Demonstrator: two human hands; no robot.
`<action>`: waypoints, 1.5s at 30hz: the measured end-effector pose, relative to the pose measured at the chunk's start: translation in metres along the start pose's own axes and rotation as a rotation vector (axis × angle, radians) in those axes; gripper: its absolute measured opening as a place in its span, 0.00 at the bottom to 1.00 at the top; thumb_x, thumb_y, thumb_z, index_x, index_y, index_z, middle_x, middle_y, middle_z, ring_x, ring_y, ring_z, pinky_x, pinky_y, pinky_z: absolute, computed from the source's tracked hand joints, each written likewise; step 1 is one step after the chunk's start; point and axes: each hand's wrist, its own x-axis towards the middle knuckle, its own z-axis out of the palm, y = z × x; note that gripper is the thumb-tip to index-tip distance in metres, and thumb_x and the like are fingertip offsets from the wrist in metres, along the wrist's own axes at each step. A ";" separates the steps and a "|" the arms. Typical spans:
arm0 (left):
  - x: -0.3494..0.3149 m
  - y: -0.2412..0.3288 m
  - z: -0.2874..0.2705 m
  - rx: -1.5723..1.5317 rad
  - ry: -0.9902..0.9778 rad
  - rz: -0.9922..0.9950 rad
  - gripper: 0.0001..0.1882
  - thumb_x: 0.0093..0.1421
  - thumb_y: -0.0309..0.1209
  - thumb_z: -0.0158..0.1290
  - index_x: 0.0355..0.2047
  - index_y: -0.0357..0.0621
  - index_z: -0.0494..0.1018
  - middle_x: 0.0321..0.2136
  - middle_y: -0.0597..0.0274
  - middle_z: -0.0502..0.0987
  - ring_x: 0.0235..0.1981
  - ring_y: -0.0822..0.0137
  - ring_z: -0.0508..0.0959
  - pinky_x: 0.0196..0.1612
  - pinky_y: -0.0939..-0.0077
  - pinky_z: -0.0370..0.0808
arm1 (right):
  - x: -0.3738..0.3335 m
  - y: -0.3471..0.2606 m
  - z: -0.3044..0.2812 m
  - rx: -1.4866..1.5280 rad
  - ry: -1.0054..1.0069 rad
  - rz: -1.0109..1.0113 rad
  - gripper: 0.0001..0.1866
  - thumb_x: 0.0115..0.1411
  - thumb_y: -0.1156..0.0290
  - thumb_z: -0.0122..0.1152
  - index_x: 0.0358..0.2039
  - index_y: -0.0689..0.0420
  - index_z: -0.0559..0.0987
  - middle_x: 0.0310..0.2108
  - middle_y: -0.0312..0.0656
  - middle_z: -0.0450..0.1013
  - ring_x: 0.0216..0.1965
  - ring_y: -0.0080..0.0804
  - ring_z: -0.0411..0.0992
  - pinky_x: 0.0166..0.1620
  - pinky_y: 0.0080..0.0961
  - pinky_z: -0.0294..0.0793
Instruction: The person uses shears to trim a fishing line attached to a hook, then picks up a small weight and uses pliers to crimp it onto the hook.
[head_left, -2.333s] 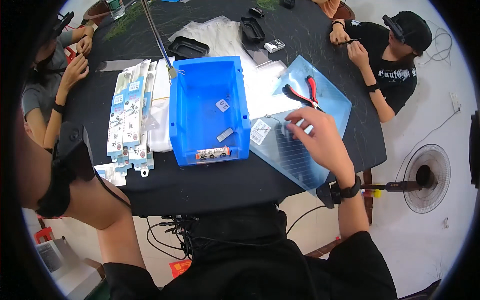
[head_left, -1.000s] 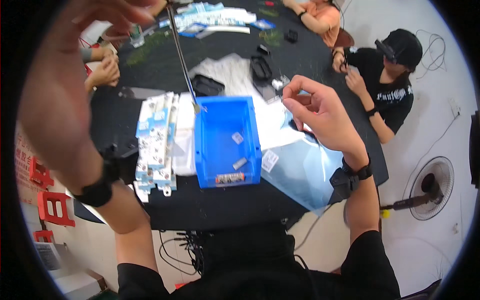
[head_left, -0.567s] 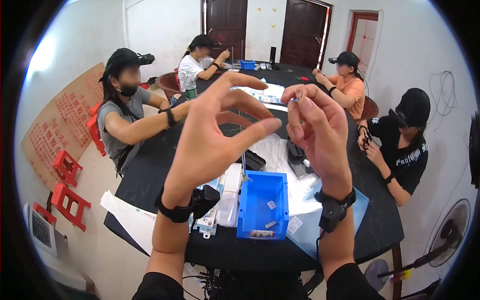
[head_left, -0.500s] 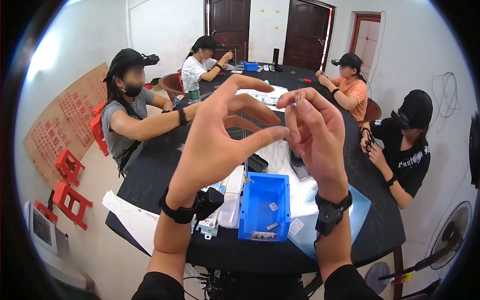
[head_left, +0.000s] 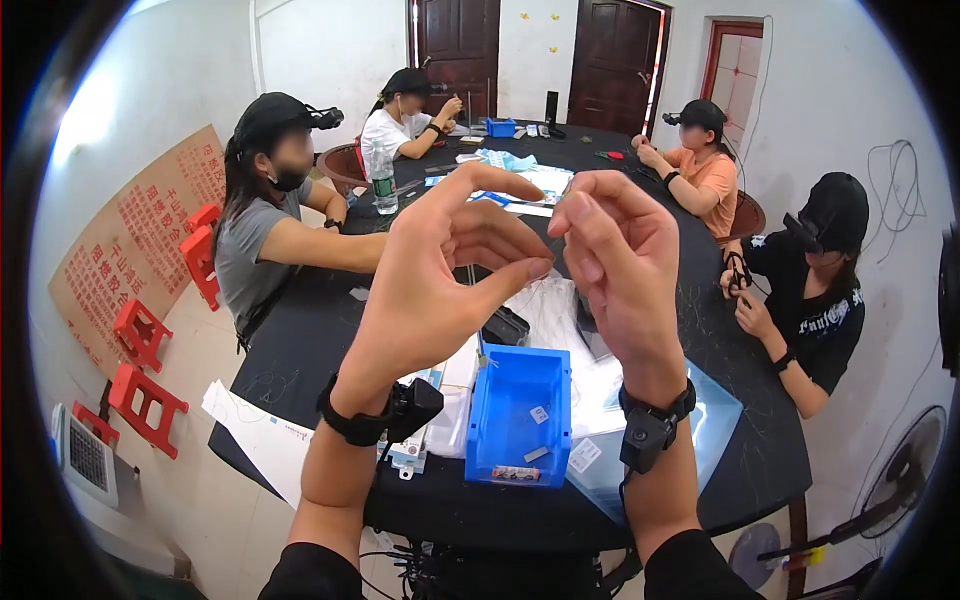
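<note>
Blue plastic bin point(head_left: 525, 385), open at the top, on the black-covered table point(head_left: 440, 510), below and between the wearer's two raised hands, which do not touch it; inside lie a small white tag point(head_left: 539, 415) and a grey strip point(head_left: 536, 454). The left hand point(head_left: 450, 265) curves in a loose C, index finger arched away, thumb tip close to another fingertip; the right hand point(head_left: 615, 255) is curled, thumb against the index finger; the two sets of fingertips nearly meet, and whether either grips something thin cannot be told.

A metal rod point(head_left: 483, 350) rises by the bin's left far corner; to its right, partly behind the right forearm, lies a translucent blue sheet point(head_left: 712, 410); to its left are pale packets point(head_left: 405, 458) and a white paper point(head_left: 250, 425); beyond it sit a black tray point(head_left: 505, 326) and clear bags point(head_left: 545, 295).

Around the table are four co-workers, in grey point(head_left: 290, 240), white point(head_left: 385, 130), orange point(head_left: 710, 175) and black point(head_left: 780, 265) tops; a bottle point(head_left: 384, 188) stands near the one in grey; red stools point(head_left: 145, 410) are at far left.
</note>
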 end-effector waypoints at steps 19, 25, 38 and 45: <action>0.001 -0.017 -0.019 -0.837 0.109 0.146 0.15 0.72 0.19 0.54 0.57 0.38 0.71 0.47 0.57 0.76 0.52 0.66 0.77 0.62 0.65 0.76 | 0.014 0.023 -0.024 0.175 0.153 -0.145 0.11 0.75 0.71 0.64 0.49 0.67 0.82 0.36 0.41 0.81 0.31 0.19 0.78 0.34 0.18 0.78; 0.001 -0.006 -0.016 -0.988 0.087 0.066 0.21 0.68 0.17 0.56 0.61 0.32 0.70 0.46 0.55 0.73 0.45 0.69 0.74 0.50 0.73 0.75 | 0.015 0.026 -0.020 0.107 0.132 -0.159 0.11 0.75 0.71 0.64 0.49 0.67 0.82 0.35 0.40 0.80 0.31 0.19 0.78 0.34 0.19 0.79; -0.011 0.021 -0.003 -0.930 0.314 0.044 0.32 0.65 0.12 0.55 0.69 0.28 0.62 0.67 0.40 0.64 0.63 0.63 0.75 0.44 0.82 0.83 | 0.017 0.032 -0.018 0.089 0.147 -0.142 0.10 0.75 0.73 0.63 0.48 0.68 0.81 0.35 0.40 0.80 0.32 0.21 0.79 0.33 0.20 0.80; -0.003 0.013 -0.009 -0.169 0.449 0.525 0.39 0.73 0.33 0.47 0.79 0.33 0.47 0.79 0.39 0.50 0.83 0.49 0.43 0.84 0.47 0.32 | 0.000 0.019 0.019 0.054 0.023 -0.139 0.09 0.75 0.76 0.62 0.50 0.70 0.80 0.34 0.41 0.80 0.30 0.22 0.79 0.32 0.20 0.81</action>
